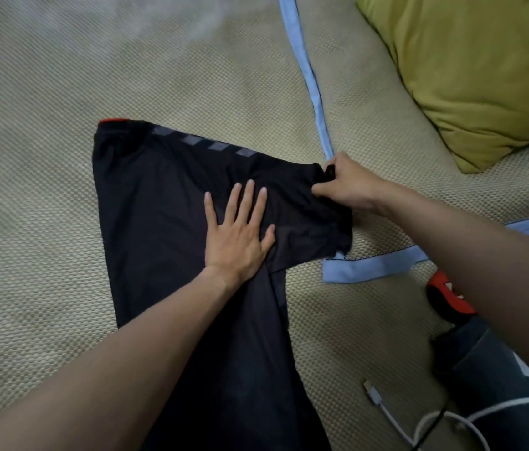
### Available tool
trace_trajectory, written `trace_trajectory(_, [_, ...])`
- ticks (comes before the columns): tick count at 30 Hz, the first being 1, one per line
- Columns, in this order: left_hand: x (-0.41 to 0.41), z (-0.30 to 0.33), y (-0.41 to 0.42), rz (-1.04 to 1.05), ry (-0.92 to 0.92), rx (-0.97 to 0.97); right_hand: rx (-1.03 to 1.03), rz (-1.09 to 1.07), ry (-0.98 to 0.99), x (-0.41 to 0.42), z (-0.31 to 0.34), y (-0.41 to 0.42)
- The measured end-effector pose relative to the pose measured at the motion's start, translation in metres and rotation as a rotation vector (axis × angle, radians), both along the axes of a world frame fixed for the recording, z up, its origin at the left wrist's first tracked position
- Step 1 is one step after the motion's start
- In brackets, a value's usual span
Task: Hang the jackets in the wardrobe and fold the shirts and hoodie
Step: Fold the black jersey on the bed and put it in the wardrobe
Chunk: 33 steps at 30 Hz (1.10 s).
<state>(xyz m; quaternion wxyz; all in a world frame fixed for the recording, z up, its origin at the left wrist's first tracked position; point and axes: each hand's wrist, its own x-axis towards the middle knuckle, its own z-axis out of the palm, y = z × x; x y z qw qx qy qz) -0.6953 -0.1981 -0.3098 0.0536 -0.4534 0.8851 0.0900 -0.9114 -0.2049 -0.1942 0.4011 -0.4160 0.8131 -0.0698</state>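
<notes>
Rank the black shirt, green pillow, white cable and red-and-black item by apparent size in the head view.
1. black shirt
2. green pillow, cropped by the frame
3. white cable and red-and-black item: both partly hidden, unranked.

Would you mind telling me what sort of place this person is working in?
Probably a bedroom, on a bed: a woven beige mat with blue trim covers the surface, a green pillow lies at its edge, and a white charging cable trails nearby.

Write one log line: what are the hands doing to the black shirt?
left hand: flat, pressing black shirt | right hand: gripping shirt sleeve edge | stage: folding on mat
</notes>
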Motion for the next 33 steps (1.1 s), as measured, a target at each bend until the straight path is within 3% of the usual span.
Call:
trace_trajectory(3, [0.004,0.015,-0.007,-0.049,0.043,0.098,-0.090,-0.105,-0.110,0.005,0.018,-0.003])
trace_trajectory(5, [0.023,0.029,-0.020,-0.002,0.177,0.083,-0.200,-0.140,-0.203,0.019,0.035,-0.012])
trace_trajectory(8, [0.073,0.045,-0.045,0.307,0.427,0.013,-0.221,-0.165,-0.484,0.060,0.064,-0.030])
trace_trajectory(11, [0.132,0.045,-0.073,0.636,0.538,-0.016,0.004,-0.084,-0.889,0.091,0.073,-0.037])
trace_trajectory(12, [0.152,0.042,-0.083,0.751,0.539,0.003,0.047,-0.072,-0.900,0.095,0.068,-0.036])
trace_trajectory(14, [0.179,0.041,-0.098,0.948,0.609,0.082,0.027,-0.135,-0.714,0.095,0.042,-0.032])
trace_trajectory(16, [0.190,0.046,-0.109,1.014,0.736,0.198,-0.032,-0.223,-0.448,0.092,0.008,-0.026])
trace_trajectory(18, [0.189,0.049,-0.121,1.030,0.888,0.333,-0.026,-0.262,-0.353,0.093,-0.023,-0.024])
trace_trajectory(22, [0.164,0.052,-0.143,0.971,1.047,0.655,-0.055,-0.384,-0.495,0.107,-0.047,-0.034])
trace_trajectory(25, [0.145,0.056,-0.151,1.057,1.106,0.831,-0.082,-0.447,-0.659,0.117,-0.055,-0.047])
trace_trajectory(33, [0.159,0.144,-0.206,0.841,1.188,0.680,-0.320,-0.290,-0.511,0.107,0.007,-0.117])
